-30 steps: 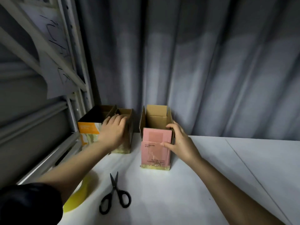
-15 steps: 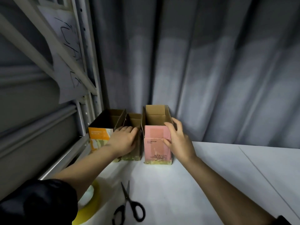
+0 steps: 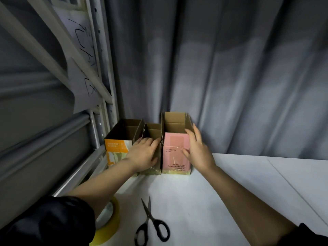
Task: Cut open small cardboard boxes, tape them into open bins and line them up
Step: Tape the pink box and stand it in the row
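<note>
While three open-topped boxes stand in a row at the back of the white tabletop [image 3: 230, 183], against the grey curtain [image 3: 239, 77]: pink box [image 3: 174, 155] on the right, touching the small brown box [image 3: 152, 132] in the middle, orange box [image 3: 116, 148] by the metal rack [image 3: 104, 96]. Likely light, thin-walled and easily dented; best steadied flat on the side walls rather than pinched at the rim. Right hand [image 3: 198, 150] reaching forward, fingers straight and relaxed against the pink box's right front corner. Left hand [image 3: 143, 153] laid over the brown box's front, fingers loosely extended, gripping nothing. Both forearms stretched out low over the tabletop. Scissors [image 3: 150, 226] and yellow tape roll [image 3: 111, 224] lying nearer, untouched.
</note>
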